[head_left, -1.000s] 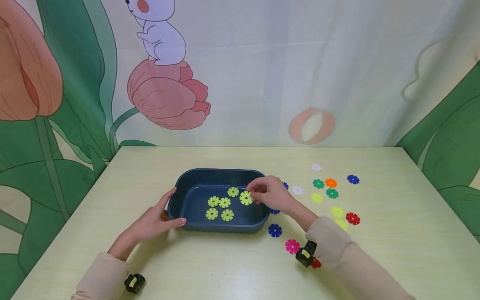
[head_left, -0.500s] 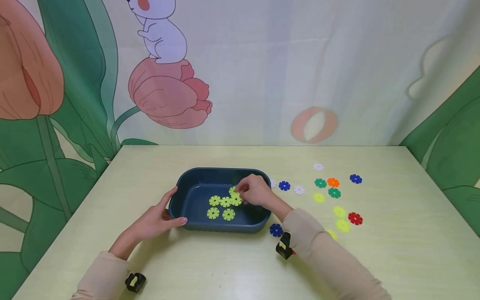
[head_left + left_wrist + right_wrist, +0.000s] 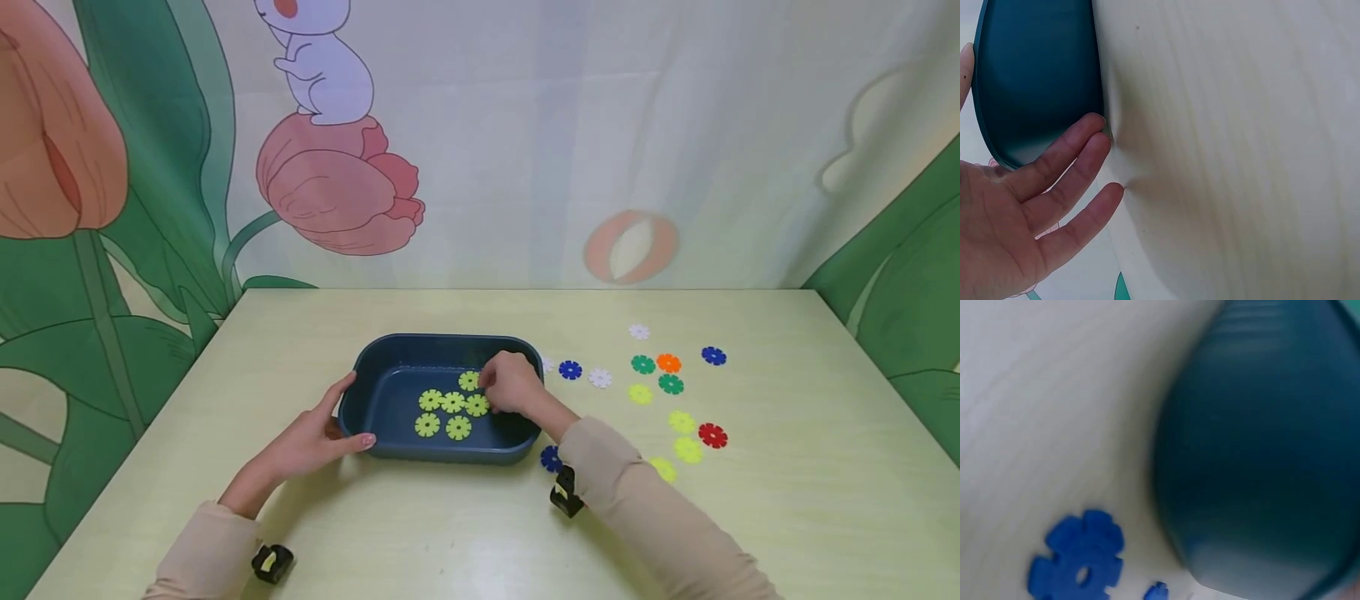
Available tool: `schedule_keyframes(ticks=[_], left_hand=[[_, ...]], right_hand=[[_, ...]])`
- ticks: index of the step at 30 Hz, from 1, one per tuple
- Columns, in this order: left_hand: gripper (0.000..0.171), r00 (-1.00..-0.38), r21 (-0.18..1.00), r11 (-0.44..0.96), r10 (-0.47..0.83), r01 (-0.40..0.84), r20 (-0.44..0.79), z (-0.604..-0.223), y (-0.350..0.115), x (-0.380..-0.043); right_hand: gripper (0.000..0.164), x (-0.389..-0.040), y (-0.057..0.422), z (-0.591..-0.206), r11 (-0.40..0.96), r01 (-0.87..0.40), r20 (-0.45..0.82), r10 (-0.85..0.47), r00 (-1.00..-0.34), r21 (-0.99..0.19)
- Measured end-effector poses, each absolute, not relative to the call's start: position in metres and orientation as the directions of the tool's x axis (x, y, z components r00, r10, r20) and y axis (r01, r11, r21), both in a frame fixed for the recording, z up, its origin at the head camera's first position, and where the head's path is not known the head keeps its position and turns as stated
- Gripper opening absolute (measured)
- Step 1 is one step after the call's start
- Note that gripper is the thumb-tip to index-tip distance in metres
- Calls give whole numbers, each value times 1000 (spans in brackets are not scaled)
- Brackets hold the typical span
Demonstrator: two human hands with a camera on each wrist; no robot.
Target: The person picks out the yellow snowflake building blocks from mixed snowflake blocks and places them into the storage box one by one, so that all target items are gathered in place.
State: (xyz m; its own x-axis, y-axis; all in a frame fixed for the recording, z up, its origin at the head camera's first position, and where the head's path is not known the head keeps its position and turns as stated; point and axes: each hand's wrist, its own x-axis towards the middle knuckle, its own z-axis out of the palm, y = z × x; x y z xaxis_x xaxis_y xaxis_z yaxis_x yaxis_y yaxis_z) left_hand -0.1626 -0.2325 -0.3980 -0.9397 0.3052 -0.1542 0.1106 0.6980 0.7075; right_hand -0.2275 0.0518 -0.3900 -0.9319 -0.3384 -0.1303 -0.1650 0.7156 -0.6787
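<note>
A dark blue tray (image 3: 442,456) with raised walls stands on the table, and several yellow-green slotted discs (image 3: 453,402) lie on its floor. My left hand (image 3: 307,442) holds the tray's left end, thumb over the near rim and index finger along the side. In the left wrist view, the other fingers (image 3: 1079,228) rest against or near its outside. My right hand (image 3: 513,385) reaches inside at the right, its curled fingers beside the rightmost disc (image 3: 477,406). Its fingertips are partly hidden, so a pinch on that disc cannot be made out.
Right of the tray lie loose slotted discs: blue (image 3: 570,370), white (image 3: 600,378), green (image 3: 671,384), orange (image 3: 669,363), red (image 3: 713,435) and yellow (image 3: 688,451). The right sleeve (image 3: 637,483) passes over the table near some. A printed cloth (image 3: 510,167) hangs behind.
The right hand has carried a yellow-green disc leftward, down to the others in the tray, then shifted slightly right. The left hand has stayed on the tray.
</note>
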Motion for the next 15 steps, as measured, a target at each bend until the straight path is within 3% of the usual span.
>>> schedule_keyframes(ticks=[15], left_hand=[[95, -940, 707, 698, 307, 115, -150, -398, -231, -162]], right_hand=[[18, -218, 84, -371, 497, -127, -76, -367, -927, -858]])
